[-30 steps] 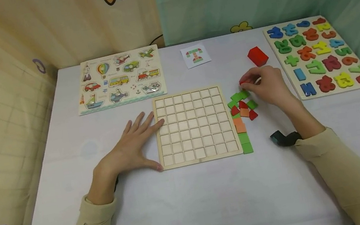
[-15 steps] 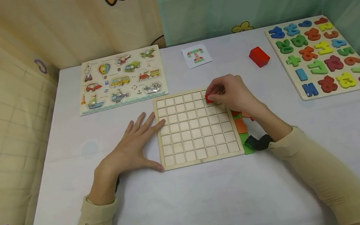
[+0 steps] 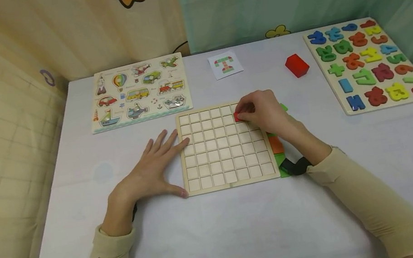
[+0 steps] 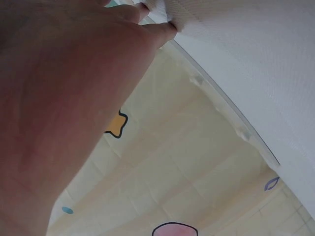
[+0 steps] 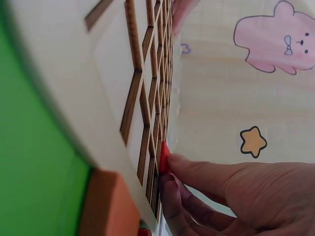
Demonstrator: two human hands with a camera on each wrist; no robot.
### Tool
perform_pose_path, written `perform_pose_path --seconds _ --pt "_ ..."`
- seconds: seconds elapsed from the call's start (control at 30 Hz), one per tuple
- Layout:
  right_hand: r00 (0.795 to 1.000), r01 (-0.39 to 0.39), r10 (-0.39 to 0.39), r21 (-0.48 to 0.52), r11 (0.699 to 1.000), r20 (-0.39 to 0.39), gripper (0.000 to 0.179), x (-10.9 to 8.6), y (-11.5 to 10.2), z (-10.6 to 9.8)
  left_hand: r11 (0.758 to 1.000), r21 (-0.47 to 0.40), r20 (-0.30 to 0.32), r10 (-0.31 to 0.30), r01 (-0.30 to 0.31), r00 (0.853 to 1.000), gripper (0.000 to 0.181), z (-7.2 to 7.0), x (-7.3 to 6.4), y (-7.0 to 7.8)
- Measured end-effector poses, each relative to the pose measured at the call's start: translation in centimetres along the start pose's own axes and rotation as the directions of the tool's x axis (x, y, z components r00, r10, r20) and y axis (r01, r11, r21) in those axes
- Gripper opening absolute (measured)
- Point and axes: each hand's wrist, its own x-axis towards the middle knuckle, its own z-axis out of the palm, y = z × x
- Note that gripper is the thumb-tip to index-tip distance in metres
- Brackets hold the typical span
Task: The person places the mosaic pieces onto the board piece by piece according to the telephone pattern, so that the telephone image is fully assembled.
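A wooden grid board (image 3: 211, 145) with square cells lies mid-table. My right hand (image 3: 263, 112) is over its upper right part, pinching a small red tile (image 3: 236, 117) between thumb and fingertips. In the right wrist view the red tile (image 5: 164, 156) is right at the grid's cells. My left hand (image 3: 151, 168) is spread flat, its thumb and index finger at the board's left edge. An orange tile (image 3: 276, 144) and green tiles (image 3: 281, 160) lie along the board's right edge, partly hidden by my right wrist.
Behind the board lie a vehicle picture puzzle (image 3: 137, 90) on the left and a pattern card (image 3: 225, 64) showing a green and red T-like shape. A red block (image 3: 296, 65) stands right of the card. A number puzzle (image 3: 369, 65) lies at the far right.
My right hand has moved left from the loose tiles with the red tile, onto the board's upper right, then slightly down. The left hand has stayed in place.
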Motion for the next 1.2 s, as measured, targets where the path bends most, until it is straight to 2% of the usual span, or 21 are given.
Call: perform_pose_path --seconds 0.53,0.63,0.9,1.07,1.2 --pt "1.0 0.017 -0.016 -0.04 0.999 0.017 0.019 -0.3 0.0 -0.4 1.0 0.008 -0.008 0.01 -0.01 1.0 0.135 0.1 0.1 -0.2" --pt "1.0 0.021 -0.021 -0.031 0.999 0.023 0.02 -0.2 0.3 -1.3 1.0 0.006 -0.006 0.008 -0.008 1.0 0.135 0.1 0.1 -0.2" --pt "0.999 -0.048 0.048 -0.04 0.998 0.012 0.023 -0.2 2.4 -5.5 1.0 -0.005 -0.011 0.013 -0.013 1.0 0.134 0.2 -0.1 -0.2" --pt "0.993 -0.085 0.087 -0.023 0.996 0.077 0.028 -0.2 3.9 -7.5 1.0 -0.006 0.0 0.001 -0.001 1.0 0.134 0.2 0.0 -0.2" --pt "0.975 -0.094 0.088 0.019 0.995 0.205 0.03 -0.3 5.0 -8.3 1.0 0.003 0.003 -0.004 0.003 1.0 0.134 0.1 -0.1 -0.3"
